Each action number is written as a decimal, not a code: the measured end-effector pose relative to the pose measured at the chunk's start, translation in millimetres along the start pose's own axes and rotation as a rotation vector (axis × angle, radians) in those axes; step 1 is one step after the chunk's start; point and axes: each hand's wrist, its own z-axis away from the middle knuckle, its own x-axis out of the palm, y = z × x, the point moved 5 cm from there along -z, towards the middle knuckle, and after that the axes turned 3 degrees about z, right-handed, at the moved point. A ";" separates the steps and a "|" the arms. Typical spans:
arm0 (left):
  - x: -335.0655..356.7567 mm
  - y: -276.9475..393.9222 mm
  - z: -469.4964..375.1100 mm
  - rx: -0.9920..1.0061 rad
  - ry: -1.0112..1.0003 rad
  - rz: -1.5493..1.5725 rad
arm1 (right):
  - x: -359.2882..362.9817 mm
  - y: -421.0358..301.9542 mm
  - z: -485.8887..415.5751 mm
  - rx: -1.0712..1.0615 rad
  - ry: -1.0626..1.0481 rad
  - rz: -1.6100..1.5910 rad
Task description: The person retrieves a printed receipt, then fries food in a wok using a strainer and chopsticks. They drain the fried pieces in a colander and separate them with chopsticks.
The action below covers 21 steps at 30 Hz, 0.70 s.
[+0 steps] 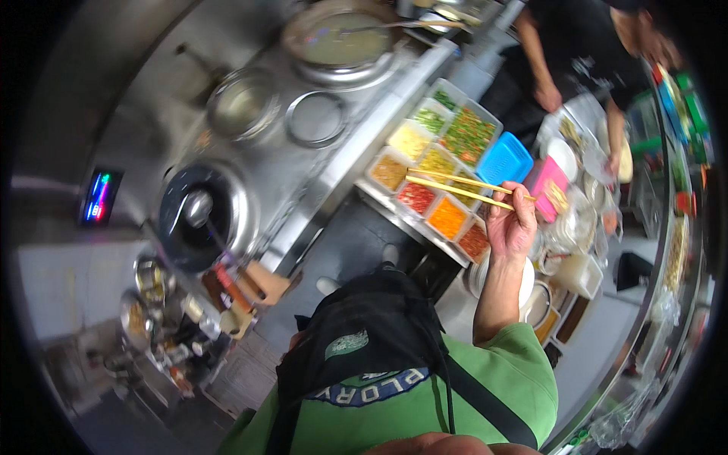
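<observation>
A pair of light wooden chopsticks (455,182) is gripped in my right hand (513,224), their tips apart and pointing left. Below them are clear square tubs of chopped food, among them one of red chopped pepper (416,196), one of diced orange vegetable (447,217) and one of brown chopped food (388,172). The chopstick tips appear over the edge between the brown and red tubs; whether they touch anything I cannot tell. Just beyond my fingers stand a blue plastic basket (504,158) and a pink container (549,185). My left hand is out of view.
On the left, a steel range (267,165) carries a dark wok (196,250) with a ladle (199,209) and a large pot of cloudy liquid (347,42). A co-worker (580,57) stands at the upper right, hands over bags and bowls. Stacked white plates (526,281) sit beneath my forearm.
</observation>
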 end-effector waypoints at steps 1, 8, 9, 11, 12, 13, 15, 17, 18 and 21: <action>-2.1 -18.4 9.1 0.012 0.027 0.033 | 25.9 23.7 2.7 0.050 -0.049 -0.029; -23.7 -114.6 75.0 0.015 0.175 0.203 | 134.8 165.7 27.3 0.322 -0.248 -0.168; -28.3 -122.2 82.4 0.015 0.195 0.245 | 143.2 184.8 32.7 0.361 -0.195 -0.183; -45.9 -112.5 99.1 0.019 0.243 0.399 | 167.4 213.0 51.2 0.367 -0.166 -0.141; -59.8 -92.2 114.9 0.028 0.276 0.486 | 187.2 226.3 64.5 0.379 -0.195 -0.130; -81.0 -51.7 135.6 0.036 0.311 0.575 | 204.2 237.8 77.8 0.391 -0.225 -0.120; -129.9 75.5 191.1 0.246 0.406 0.636 | 235.6 261.2 107.0 0.414 -0.341 -0.111; -161.8 167.9 229.8 0.547 0.504 0.556 | 270.6 278.8 136.4 0.442 -0.462 -0.103; -169.4 200.0 234.9 0.685 0.566 0.634 | 289.8 284.9 149.7 0.457 -0.543 -0.109; -183.9 283.1 240.0 0.892 0.646 0.809 | 319.2 297.9 178.0 0.499 -0.605 -0.100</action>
